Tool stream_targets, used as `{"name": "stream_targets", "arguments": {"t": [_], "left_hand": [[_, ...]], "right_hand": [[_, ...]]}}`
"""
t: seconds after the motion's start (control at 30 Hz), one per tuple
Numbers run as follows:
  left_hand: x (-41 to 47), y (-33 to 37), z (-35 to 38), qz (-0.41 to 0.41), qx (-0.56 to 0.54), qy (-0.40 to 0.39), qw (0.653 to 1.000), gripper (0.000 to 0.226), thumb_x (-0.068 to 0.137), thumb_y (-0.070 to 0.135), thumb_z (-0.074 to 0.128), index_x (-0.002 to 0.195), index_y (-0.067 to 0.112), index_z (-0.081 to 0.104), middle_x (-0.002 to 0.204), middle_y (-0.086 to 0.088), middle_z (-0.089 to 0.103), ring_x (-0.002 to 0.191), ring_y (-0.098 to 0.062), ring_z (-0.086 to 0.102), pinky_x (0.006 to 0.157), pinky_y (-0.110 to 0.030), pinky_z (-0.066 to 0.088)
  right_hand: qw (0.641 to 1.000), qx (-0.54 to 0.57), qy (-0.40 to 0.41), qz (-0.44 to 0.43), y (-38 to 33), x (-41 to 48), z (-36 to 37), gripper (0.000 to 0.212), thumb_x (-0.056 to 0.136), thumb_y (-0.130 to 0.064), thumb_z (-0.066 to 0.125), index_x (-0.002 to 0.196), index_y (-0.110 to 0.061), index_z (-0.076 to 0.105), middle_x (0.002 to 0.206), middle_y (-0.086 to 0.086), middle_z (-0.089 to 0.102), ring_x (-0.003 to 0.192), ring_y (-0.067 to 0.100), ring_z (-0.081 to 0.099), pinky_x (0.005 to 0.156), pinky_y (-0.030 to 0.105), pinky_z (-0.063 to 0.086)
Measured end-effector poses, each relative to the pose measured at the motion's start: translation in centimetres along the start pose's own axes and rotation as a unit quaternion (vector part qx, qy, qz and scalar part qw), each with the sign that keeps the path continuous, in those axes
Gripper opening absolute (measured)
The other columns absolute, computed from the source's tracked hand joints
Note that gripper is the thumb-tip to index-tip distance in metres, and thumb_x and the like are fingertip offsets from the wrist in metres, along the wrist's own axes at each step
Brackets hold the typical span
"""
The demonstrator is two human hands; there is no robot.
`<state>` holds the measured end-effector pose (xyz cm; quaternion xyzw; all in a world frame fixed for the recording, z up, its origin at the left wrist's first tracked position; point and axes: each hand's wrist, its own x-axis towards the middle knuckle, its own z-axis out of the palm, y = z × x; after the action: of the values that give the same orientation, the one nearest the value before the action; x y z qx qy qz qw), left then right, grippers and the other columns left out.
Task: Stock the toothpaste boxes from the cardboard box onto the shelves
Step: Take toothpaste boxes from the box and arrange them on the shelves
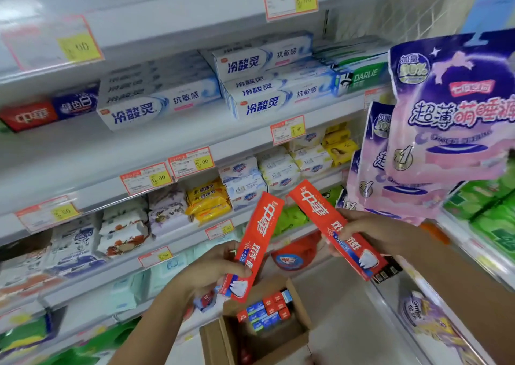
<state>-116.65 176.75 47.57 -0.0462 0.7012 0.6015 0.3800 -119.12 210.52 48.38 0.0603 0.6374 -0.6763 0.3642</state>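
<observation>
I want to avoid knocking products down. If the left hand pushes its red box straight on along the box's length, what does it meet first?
Probably the yellow soap packs on the shelf: the left hand aims its red toothpaste box up toward them. Depth is unclear.

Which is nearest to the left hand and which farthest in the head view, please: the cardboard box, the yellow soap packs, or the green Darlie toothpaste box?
From the left hand:
1. Cardboard box, just below and to the right, on the floor.
2. Yellow soap packs, above, on a middle shelf.
3. Green Darlie toothpaste box, far up and right, on the toothpaste shelf.
</observation>
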Motion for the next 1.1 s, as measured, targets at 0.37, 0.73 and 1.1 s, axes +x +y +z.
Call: {"name": "stream_targets", "arguments": {"t": [0.37,0.73,1.1], "left_hand": [[3.2,0.7,10.2,0.01,-0.327,0.058,0.943,0.04,0.069,-0.006,0.065,0.109,-0.006,0.059,0.091,-0.019,0.071,0.075,-0.028,0.071,0.064,-0.037,0.06],[4.9,2.5,12.5,0.043,-0.387,0.112,0.914,0.017,0.087,0.003,0.06,0.103,0.007,0.056,0.084,-0.009,0.073,0.077,-0.023,0.07,0.065,-0.041,0.059],[4.9,4.5,14.1,0.053,-0.4,0.11,0.908,0.023,0.086,0.0,0.06,0.107,0.008,0.054,0.09,-0.01,0.072,0.087,-0.026,0.068,0.065,-0.044,0.057]], "right_hand": [[0.998,-0.056,-0.03,0.024,-2.9,-1.3,-1.4,0.045,0.075,-0.002,0.068,0.116,-0.015,0.055,0.089,0.011,0.073,0.079,0.024,0.072,0.067,0.031,0.058],[0.987,-0.156,0.018,-0.03,-5.2,-0.7,-0.9,0.026,0.086,-0.012,0.063,0.106,-0.029,0.06,0.09,-0.001,0.074,0.076,0.016,0.072,0.061,0.023,0.055],[0.985,-0.163,0.012,-0.056,-6.6,-1.5,-0.8,0.028,0.083,-0.022,0.066,0.11,-0.026,0.061,0.095,0.0,0.075,0.084,0.019,0.072,0.068,0.029,0.058]]}}
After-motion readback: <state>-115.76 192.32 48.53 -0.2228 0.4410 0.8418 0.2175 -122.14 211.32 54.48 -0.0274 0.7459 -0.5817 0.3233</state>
